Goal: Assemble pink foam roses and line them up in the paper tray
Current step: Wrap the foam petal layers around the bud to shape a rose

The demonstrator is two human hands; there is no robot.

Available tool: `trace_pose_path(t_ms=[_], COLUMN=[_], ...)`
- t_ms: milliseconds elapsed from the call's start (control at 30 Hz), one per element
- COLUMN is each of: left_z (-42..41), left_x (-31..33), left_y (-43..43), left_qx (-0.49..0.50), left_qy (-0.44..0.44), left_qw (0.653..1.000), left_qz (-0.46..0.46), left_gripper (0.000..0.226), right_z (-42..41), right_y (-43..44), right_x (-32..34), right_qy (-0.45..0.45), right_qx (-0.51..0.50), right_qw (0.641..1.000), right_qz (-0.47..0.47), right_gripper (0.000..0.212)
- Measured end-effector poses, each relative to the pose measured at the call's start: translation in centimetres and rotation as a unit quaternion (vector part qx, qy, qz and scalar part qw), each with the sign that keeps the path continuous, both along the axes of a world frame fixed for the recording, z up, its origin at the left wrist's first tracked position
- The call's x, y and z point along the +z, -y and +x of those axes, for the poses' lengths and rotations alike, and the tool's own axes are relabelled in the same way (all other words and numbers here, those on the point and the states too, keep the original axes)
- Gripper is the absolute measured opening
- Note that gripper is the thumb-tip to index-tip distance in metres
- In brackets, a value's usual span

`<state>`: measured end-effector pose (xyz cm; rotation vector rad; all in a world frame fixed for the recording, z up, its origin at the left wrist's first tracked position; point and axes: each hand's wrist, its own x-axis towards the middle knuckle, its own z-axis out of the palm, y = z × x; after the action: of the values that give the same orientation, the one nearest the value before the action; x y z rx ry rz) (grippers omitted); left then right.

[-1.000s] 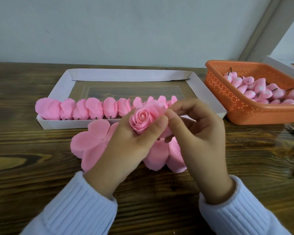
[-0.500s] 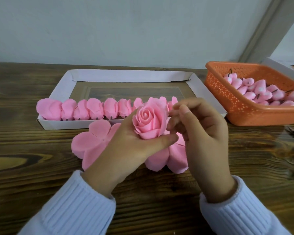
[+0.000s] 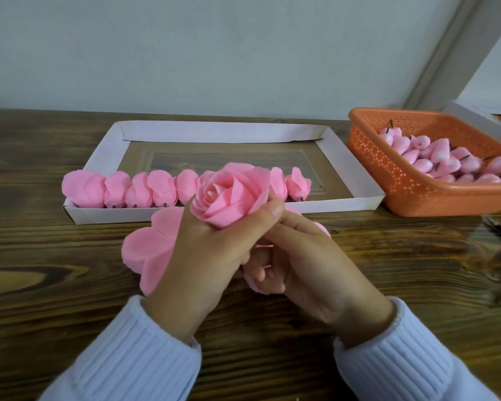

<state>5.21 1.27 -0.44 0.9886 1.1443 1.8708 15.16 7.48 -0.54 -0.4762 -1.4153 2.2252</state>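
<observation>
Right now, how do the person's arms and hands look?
The left sleeve and right sleeve are pale bluish-white ribbed knit, ending in cuffs at the wrists. The left hand and right hand are bare: no gloves, rings or watch visible.

Matt pink foam rose (image 3: 230, 195), white paper tray (image 3: 356, 180), perforated orange plastic basket (image 3: 388, 180), glossy wood table (image 3: 70, 270).

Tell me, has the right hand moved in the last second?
Yes. The right hand has dropped from beside the rose, level with the tray's front wall, to underneath the rose, nearer the person.
</observation>
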Motion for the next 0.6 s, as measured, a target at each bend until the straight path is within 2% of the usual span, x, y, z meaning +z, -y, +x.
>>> trace_pose_path(t_ms=[233, 333, 467, 533, 600], left_z=[0.41, 0.07, -0.18, -0.24, -0.11], left_x=[0.30, 0.55, 0.81, 0.67, 0.69], left_y=[-0.10, -0.06, -0.06, 0.02, 0.08], left_qx=[0.005, 0.040, 0.072, 0.068, 0.049], left_qy=[0.005, 0.006, 0.010, 0.011, 0.013], left_qw=[1.000, 0.996, 0.992, 0.993, 0.996], left_qz=[0.024, 0.078, 0.103, 0.093, 0.078], left_gripper=[0.011, 0.026, 0.018, 0.015, 0.013], right_z=[-0.43, -0.48, -0.38, -0.42, -0.30], right_y=[-0.05, -0.11, 0.04, 0.13, -0.01], right_x=[0.09, 0.09, -0.05, 0.03, 0.00], right_qy=[-0.035, -0.041, -0.015, -0.034, -0.054], right_qx=[0.004, 0.021, 0.033, 0.047, 0.074], right_qw=[0.998, 0.995, 0.997, 0.995, 0.991], right_qz=[-0.046, -0.089, -0.075, -0.079, -0.098], right_gripper=[0.021, 0.016, 0.019, 0.013, 0.035])
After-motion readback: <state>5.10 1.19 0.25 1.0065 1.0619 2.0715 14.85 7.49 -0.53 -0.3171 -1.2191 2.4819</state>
